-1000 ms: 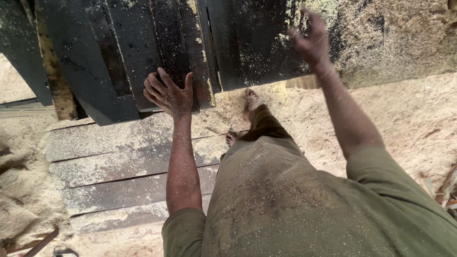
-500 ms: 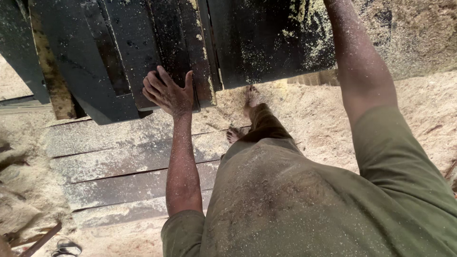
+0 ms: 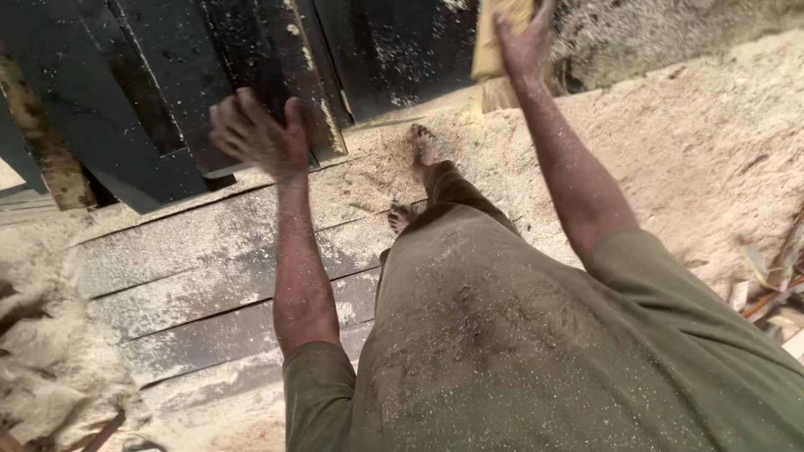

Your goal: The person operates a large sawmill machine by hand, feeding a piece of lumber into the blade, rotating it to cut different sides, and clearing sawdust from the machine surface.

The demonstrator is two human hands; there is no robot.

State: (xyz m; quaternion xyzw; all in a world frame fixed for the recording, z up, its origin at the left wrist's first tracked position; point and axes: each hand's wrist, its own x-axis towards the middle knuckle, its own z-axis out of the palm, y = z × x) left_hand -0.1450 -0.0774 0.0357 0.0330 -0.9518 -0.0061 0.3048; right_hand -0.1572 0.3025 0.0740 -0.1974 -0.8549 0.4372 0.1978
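The left hand (image 3: 258,134), fingers spread open, hovers at the lower edge of the dark metal machine (image 3: 251,59) in the upper left of the frame, just off its surface; earlier it lay flat on it. The right hand (image 3: 523,42), top centre, grips a yellow wood block (image 3: 494,38); earlier it was empty. Sawdust-covered planks (image 3: 193,276) and bare sawdust floor (image 3: 695,142) lie open below and right.

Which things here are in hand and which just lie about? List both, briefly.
In hand:
left hand, spread against the dark metal machine frame
right hand, gripping a pale wooden piece

Lying about:
sawdust over the ground
floor planks
wood scraps at the right edge
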